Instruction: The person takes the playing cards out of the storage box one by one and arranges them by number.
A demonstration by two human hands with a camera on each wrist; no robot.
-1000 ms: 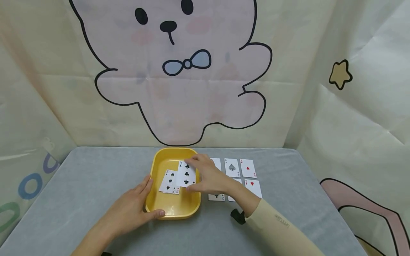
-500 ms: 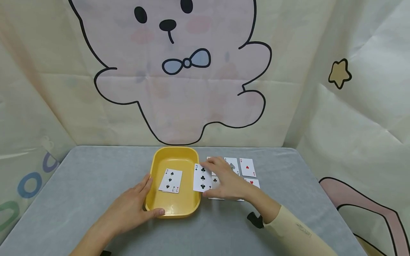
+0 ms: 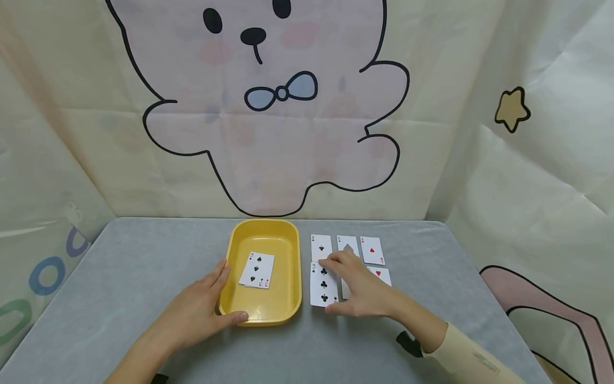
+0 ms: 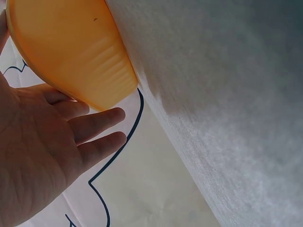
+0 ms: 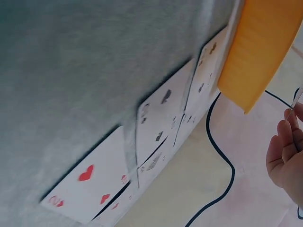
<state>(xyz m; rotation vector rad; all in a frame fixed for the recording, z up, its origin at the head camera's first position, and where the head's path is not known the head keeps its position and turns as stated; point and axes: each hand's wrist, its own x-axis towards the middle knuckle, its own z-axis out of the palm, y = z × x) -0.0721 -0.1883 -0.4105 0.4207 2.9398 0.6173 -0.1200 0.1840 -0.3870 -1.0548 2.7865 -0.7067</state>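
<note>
My right hand [image 3: 357, 285] pinches a three of clubs playing card [image 3: 316, 290] by its far and near edges, thumb at the near one. The card overlaps the left end of the near row of cards; in the right wrist view its thin edge [image 5: 297, 97] shows beside the fingers. At the left stands a yellow plastic tray [image 3: 284, 301] with a small stack of cards [image 3: 256, 269], a three of spades on top. My left hand [image 3: 199, 304] rests against the tray's left side, fingers fairly straight along the wall, thumb at the near left corner.
Right of the tray lie face-up cards in rows: an ace of clubs [image 3: 321, 245], an ace of spades [image 3: 346, 242] and an ace of hearts [image 3: 371, 249] behind, a two of hearts [image 3: 379, 274] in front. A grey cloth covers the table [image 3: 144, 250]; a printed curtain [image 3: 316, 154] hangs behind.
My right hand has carried the three of clubs from over the tray rightward and nearer, to the near row of cards. My left hand and the tray have stayed in place.
</note>
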